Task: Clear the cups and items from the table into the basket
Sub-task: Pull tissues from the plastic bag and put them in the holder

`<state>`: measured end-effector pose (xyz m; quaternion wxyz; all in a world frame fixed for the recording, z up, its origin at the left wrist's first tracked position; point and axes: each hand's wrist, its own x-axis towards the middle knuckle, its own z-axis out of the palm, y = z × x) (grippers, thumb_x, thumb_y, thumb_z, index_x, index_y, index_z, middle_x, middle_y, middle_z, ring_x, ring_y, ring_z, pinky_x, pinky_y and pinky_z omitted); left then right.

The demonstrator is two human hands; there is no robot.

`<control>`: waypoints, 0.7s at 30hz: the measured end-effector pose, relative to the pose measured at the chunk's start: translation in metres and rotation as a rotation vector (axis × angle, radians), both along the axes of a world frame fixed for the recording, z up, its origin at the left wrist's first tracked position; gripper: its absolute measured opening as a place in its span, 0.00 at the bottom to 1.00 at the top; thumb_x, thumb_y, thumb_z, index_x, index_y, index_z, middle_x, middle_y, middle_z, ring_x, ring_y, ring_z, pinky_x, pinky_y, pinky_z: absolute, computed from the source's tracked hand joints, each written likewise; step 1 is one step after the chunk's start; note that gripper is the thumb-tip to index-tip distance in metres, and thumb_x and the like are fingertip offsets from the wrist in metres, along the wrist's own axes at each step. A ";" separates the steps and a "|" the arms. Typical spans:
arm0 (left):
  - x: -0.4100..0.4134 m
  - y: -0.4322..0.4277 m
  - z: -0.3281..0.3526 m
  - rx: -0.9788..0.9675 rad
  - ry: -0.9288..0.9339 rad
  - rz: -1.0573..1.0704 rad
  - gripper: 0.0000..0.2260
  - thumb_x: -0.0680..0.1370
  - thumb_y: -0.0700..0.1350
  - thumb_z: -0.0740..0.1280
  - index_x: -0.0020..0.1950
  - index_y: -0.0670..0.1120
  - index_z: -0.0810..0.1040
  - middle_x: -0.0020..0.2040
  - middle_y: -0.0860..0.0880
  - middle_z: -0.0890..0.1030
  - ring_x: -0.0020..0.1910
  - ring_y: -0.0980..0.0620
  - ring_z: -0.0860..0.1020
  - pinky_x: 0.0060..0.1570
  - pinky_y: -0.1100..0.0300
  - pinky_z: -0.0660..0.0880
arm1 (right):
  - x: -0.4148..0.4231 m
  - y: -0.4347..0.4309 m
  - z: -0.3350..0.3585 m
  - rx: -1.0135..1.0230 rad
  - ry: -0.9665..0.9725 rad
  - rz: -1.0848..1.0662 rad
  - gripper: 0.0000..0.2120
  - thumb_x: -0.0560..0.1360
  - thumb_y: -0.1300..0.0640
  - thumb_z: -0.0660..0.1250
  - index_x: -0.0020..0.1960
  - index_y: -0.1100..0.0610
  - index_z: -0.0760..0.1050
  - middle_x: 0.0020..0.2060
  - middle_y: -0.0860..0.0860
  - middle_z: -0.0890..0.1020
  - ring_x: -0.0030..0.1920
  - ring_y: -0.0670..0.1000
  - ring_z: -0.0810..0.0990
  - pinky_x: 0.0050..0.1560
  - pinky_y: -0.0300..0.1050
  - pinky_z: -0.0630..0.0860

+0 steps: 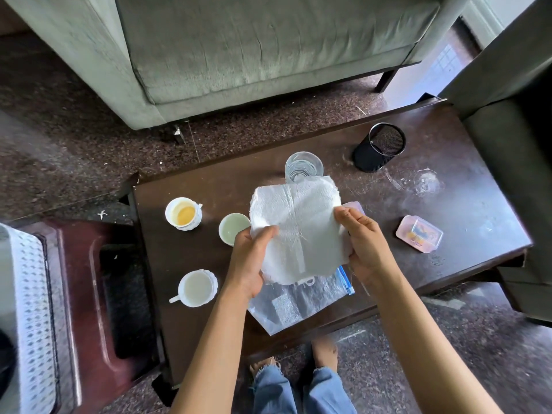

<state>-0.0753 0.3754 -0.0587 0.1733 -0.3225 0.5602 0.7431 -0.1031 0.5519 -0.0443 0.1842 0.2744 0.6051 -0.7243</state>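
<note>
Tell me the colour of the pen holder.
Black mesh; the pen holder shows in the head view, lying tipped on the table.

The table [466,210] is dark wood, dull and smudged. The paper towel [298,228] looks soft, embossed, matt. Cups [198,288] are glossy white ceramic; the tumbler [304,167] is clear glass, the pen holder [378,147] black metal mesh, the bag [292,306] shiny clear plastic.

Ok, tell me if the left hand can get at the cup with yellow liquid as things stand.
Probably not yet: the left hand and the right hand both grip the paper towel. The cup with yellow liquid stands unblocked on the table to the left, so the path looks free once it lets go.
</note>
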 end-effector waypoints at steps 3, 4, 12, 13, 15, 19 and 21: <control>0.000 -0.003 0.001 0.025 0.007 0.008 0.23 0.64 0.53 0.73 0.51 0.37 0.78 0.50 0.37 0.81 0.57 0.38 0.77 0.58 0.42 0.72 | 0.000 0.003 -0.002 -0.049 0.019 -0.002 0.22 0.70 0.47 0.73 0.46 0.66 0.72 0.38 0.57 0.68 0.39 0.54 0.65 0.39 0.44 0.65; 0.001 -0.004 0.001 0.026 0.008 0.003 0.22 0.66 0.52 0.72 0.52 0.37 0.79 0.52 0.37 0.81 0.58 0.38 0.77 0.60 0.41 0.72 | 0.000 0.004 -0.002 -0.050 0.027 0.008 0.24 0.70 0.47 0.73 0.47 0.68 0.72 0.38 0.56 0.68 0.38 0.54 0.65 0.39 0.43 0.64; 0.004 -0.010 -0.002 0.075 0.023 -0.005 0.21 0.67 0.49 0.75 0.54 0.39 0.79 0.52 0.38 0.82 0.56 0.38 0.79 0.61 0.38 0.72 | 0.004 0.005 -0.005 -0.031 0.055 0.140 0.15 0.74 0.47 0.69 0.47 0.60 0.73 0.39 0.58 0.74 0.39 0.55 0.73 0.38 0.44 0.70; 0.004 -0.011 -0.002 0.093 0.036 -0.016 0.19 0.68 0.46 0.75 0.55 0.40 0.79 0.52 0.39 0.83 0.55 0.39 0.80 0.58 0.40 0.75 | 0.005 0.005 -0.004 -0.050 0.053 0.191 0.16 0.72 0.48 0.71 0.49 0.60 0.74 0.41 0.58 0.79 0.40 0.56 0.77 0.40 0.46 0.75; 0.004 -0.013 -0.001 0.112 0.066 -0.057 0.17 0.69 0.43 0.74 0.57 0.42 0.80 0.52 0.41 0.84 0.54 0.41 0.81 0.53 0.44 0.78 | 0.005 0.003 -0.002 -0.094 0.039 0.270 0.21 0.67 0.54 0.74 0.56 0.61 0.76 0.49 0.58 0.84 0.47 0.57 0.84 0.47 0.53 0.81; 0.001 -0.018 -0.002 0.057 0.102 -0.096 0.17 0.67 0.42 0.73 0.56 0.44 0.79 0.51 0.43 0.84 0.52 0.42 0.82 0.53 0.47 0.79 | 0.004 -0.002 -0.011 0.070 0.017 0.251 0.23 0.62 0.63 0.79 0.55 0.64 0.78 0.49 0.61 0.85 0.50 0.62 0.83 0.53 0.64 0.79; -0.003 -0.018 -0.003 -0.012 0.135 -0.133 0.17 0.68 0.38 0.74 0.56 0.45 0.78 0.51 0.43 0.84 0.52 0.43 0.82 0.53 0.49 0.79 | 0.005 -0.001 -0.015 0.138 0.028 0.177 0.21 0.61 0.63 0.80 0.52 0.65 0.79 0.47 0.62 0.85 0.49 0.64 0.84 0.51 0.66 0.79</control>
